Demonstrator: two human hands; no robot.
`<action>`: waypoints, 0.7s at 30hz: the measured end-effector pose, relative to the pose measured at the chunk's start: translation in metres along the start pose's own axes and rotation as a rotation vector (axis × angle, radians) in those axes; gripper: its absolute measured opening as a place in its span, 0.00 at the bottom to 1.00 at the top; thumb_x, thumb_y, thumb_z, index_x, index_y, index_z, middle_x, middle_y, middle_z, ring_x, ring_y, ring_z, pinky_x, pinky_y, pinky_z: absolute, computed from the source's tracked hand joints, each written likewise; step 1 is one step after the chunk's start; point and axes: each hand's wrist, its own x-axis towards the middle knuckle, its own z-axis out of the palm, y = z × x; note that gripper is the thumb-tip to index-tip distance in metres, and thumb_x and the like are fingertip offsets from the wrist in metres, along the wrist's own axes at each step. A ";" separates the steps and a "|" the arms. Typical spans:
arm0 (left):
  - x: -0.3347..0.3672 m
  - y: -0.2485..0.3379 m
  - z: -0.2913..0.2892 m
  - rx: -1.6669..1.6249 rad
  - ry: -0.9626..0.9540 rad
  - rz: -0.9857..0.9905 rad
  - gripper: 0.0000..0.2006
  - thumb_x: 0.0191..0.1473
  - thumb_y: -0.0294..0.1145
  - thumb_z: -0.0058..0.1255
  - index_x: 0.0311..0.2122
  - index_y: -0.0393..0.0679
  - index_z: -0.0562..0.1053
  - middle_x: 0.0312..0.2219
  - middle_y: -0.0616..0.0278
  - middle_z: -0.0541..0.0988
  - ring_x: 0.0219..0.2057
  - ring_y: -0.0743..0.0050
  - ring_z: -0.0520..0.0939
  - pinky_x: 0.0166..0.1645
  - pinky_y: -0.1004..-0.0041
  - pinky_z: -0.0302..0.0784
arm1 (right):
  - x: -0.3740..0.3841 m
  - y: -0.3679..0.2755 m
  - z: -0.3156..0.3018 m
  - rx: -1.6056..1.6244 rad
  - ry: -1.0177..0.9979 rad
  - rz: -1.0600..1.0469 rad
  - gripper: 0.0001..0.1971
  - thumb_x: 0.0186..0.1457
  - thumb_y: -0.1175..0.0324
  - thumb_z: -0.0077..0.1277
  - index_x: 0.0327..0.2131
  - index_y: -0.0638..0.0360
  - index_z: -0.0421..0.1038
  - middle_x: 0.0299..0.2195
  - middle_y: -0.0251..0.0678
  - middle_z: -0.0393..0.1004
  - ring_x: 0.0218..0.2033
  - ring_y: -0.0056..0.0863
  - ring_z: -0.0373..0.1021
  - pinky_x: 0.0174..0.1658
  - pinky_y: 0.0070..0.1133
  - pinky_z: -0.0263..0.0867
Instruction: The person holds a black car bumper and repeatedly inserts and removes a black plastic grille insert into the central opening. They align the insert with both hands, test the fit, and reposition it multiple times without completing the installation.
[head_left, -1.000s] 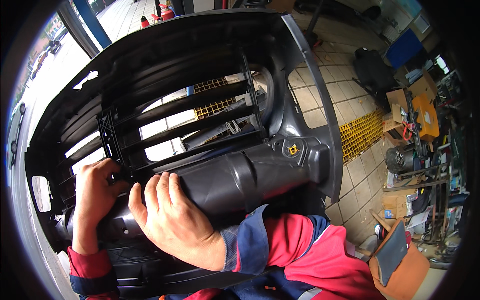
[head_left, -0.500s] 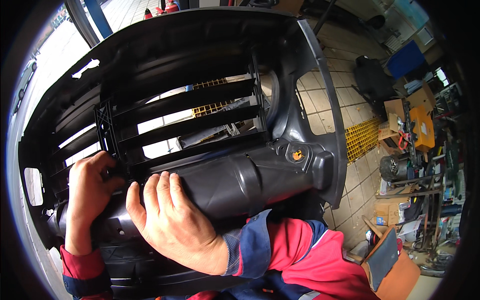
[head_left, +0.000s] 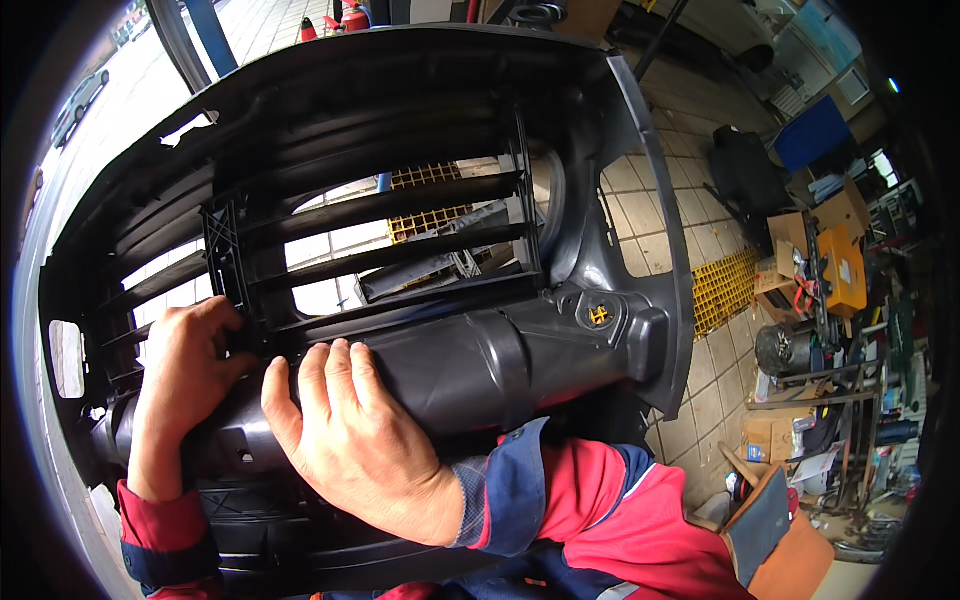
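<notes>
A large black plastic car bumper cover [head_left: 590, 170] spreads across the view, its inner side toward me. Slats [head_left: 390, 215] run across its grille opening, joined by a cross-braced upright strut [head_left: 226, 250]. Below the slats lies a wide rounded black beam [head_left: 430, 375] with an orange-yellow clip [head_left: 599, 316] near its right end. My left hand [head_left: 185, 375] is bent around the plastic at the strut's foot, thumb and fingers curled; what lies between them is partly hidden. My right hand [head_left: 360, 430] rests flat on the beam, fingers stretched out, holding nothing.
On the right stand cardboard boxes [head_left: 790, 265], an orange case [head_left: 842, 268] and a cluttered rack [head_left: 850, 400]. An orange-and-dark seat [head_left: 770, 540] is at lower right. Yellow floor grating [head_left: 724, 290] is set in the tiles. Red extinguishers [head_left: 354, 17] and a blue post [head_left: 208, 38] stand behind.
The whole scene has shifted slightly in the view, mostly to the right. Both hands keep nearly the same places on the bumper cover.
</notes>
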 end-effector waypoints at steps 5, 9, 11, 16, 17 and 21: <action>-0.002 0.001 -0.001 0.022 -0.009 0.000 0.16 0.42 0.26 0.80 0.38 0.40 0.85 0.25 0.54 0.84 0.27 0.56 0.87 0.34 0.61 0.81 | 0.001 0.000 -0.001 -0.011 0.012 -0.001 0.26 0.74 0.62 0.50 0.66 0.71 0.74 0.52 0.60 0.84 0.55 0.54 0.83 0.69 0.45 0.75; -0.003 0.006 0.000 0.099 0.054 0.025 0.17 0.43 0.30 0.82 0.39 0.42 0.85 0.28 0.54 0.86 0.30 0.52 0.89 0.37 0.58 0.82 | 0.000 0.002 0.000 -0.019 0.015 -0.004 0.25 0.73 0.63 0.51 0.65 0.72 0.74 0.51 0.60 0.84 0.55 0.54 0.83 0.69 0.45 0.75; -0.005 0.008 -0.001 0.147 0.073 -0.012 0.18 0.44 0.31 0.82 0.40 0.43 0.86 0.30 0.54 0.88 0.32 0.49 0.90 0.38 0.56 0.83 | 0.001 0.002 0.000 -0.040 0.029 -0.006 0.24 0.73 0.64 0.52 0.65 0.71 0.75 0.51 0.59 0.85 0.55 0.52 0.83 0.69 0.44 0.76; -0.010 0.008 -0.011 0.206 0.092 0.120 0.19 0.47 0.35 0.82 0.43 0.43 0.88 0.34 0.52 0.90 0.38 0.42 0.92 0.45 0.51 0.88 | 0.006 0.003 -0.011 0.000 -0.086 -0.059 0.56 0.43 0.43 0.82 0.69 0.70 0.72 0.55 0.60 0.83 0.58 0.53 0.82 0.70 0.45 0.72; -0.008 0.008 -0.012 0.198 0.063 0.133 0.18 0.48 0.36 0.82 0.44 0.43 0.88 0.36 0.51 0.91 0.41 0.41 0.93 0.47 0.50 0.89 | 0.006 0.003 -0.015 0.016 -0.110 -0.057 0.56 0.43 0.46 0.84 0.70 0.71 0.71 0.57 0.62 0.81 0.59 0.54 0.81 0.70 0.46 0.72; 0.000 0.008 -0.016 0.162 -0.100 0.093 0.19 0.48 0.38 0.81 0.43 0.43 0.88 0.35 0.49 0.91 0.42 0.41 0.94 0.48 0.50 0.90 | 0.010 0.008 -0.024 0.174 -0.124 -0.059 0.46 0.50 0.52 0.79 0.67 0.69 0.73 0.54 0.61 0.81 0.58 0.56 0.81 0.70 0.46 0.73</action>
